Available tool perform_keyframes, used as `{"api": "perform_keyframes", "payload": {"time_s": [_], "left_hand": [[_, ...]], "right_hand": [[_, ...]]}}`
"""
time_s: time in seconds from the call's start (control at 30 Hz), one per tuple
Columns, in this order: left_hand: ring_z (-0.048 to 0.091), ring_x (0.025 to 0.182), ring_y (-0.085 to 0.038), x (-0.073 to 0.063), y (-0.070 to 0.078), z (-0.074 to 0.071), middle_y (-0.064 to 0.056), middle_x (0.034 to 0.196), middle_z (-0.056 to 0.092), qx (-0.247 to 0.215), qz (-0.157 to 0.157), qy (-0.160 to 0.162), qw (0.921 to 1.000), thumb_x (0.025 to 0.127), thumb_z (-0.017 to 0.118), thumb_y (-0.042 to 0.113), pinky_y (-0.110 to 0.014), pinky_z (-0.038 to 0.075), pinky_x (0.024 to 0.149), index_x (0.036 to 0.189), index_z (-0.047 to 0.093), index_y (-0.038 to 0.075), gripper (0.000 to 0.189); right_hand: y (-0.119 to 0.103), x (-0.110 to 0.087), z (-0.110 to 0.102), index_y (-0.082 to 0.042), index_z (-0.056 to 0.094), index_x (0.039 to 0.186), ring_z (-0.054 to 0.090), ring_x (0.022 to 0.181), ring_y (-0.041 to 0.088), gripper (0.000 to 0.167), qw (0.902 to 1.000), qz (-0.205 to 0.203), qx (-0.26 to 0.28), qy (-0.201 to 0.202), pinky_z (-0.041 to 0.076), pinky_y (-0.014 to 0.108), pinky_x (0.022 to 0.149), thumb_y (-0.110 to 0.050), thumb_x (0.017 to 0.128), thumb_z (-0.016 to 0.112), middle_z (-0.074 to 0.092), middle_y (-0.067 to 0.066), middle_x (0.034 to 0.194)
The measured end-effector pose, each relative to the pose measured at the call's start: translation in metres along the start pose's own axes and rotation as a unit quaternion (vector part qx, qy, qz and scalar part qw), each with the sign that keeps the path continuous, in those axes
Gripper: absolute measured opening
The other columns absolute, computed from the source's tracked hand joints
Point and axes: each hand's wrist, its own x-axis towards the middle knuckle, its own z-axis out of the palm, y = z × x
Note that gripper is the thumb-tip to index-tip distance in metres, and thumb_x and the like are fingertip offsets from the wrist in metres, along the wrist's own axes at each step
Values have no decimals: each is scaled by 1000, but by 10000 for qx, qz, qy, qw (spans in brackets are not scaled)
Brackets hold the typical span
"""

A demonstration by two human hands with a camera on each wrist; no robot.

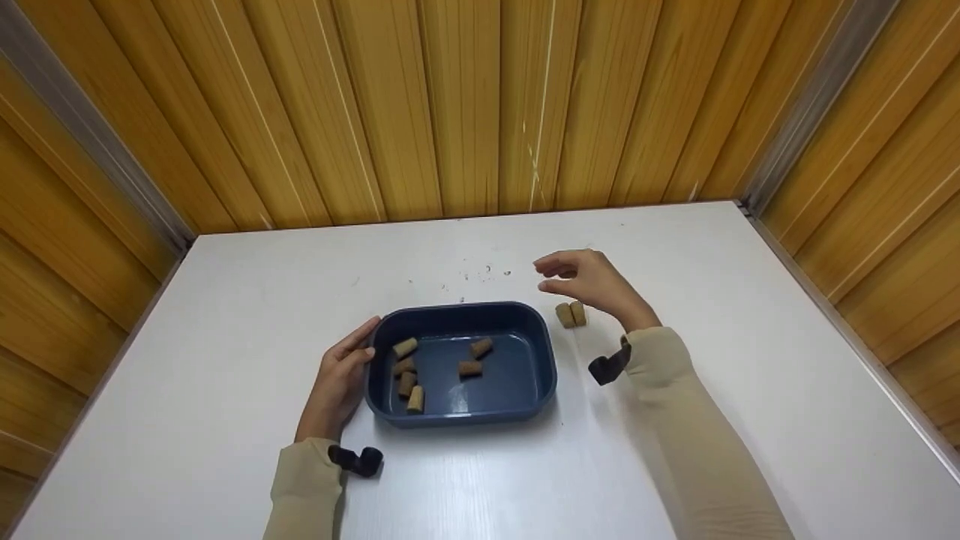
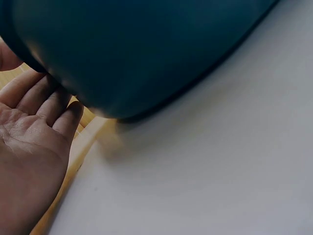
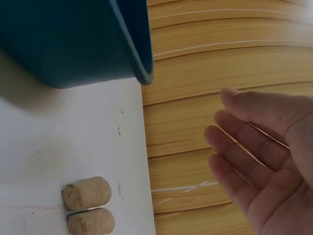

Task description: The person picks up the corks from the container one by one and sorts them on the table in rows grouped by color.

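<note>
A dark blue rectangular tub (image 1: 463, 417) stands on the white table with several cork stoppers (image 1: 406, 384) lying inside, most toward its left end. My left hand (image 1: 343, 382) rests against the tub's left side, its fairly straight fingers (image 2: 54, 105) touching the outer wall and the thumb by the rim. To the right of the tub my right hand (image 1: 592, 285) hovers with nothing in it, fingers loosely bent and thumb apart. Just below that hand, two corks (image 3: 88, 193) lie side by side on the table.
The white table (image 1: 225, 360) meets yellow wood-patterned panels (image 1: 465, 112) at the back and sides. Small dark specks (image 1: 487, 268) dot the tabletop behind the tub. Each wrist wears a black camera, as on the right wrist (image 1: 611, 365).
</note>
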Motion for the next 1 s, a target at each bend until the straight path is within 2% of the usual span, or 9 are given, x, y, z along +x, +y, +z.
{"api": "perform_keyframes", "payload": {"time_s": [0.4,0.7,1.0], "left_hand": [[49,128,-1,-1,-2,2,-15,150,41,16,-23,-41,10000,90,45,-7,-15,37,107,143,36,-9,54],[48,130,-3,0,-1,0,-14,149,43,83,-29,5,10000,89,46,-6,-16,37,109,143,37,-7,55],[47,131,-3,0,0,0,-9,147,47,115,-57,62,9999,89,46,-7,-17,35,110,142,38,-7,54]], "right_hand": [[-29,18,18,-8,66,122,63,114,26,39,9942,-651,-190,-834,49,44,101,-20,86,71,68,11,120],[-50,37,48,-6,66,121,63,115,26,35,9796,-1109,-270,-1655,50,41,100,-16,87,69,68,12,120],[-67,52,84,0,63,124,65,111,26,38,9672,-1076,-298,-2281,53,32,95,-9,87,68,67,16,121]]}}
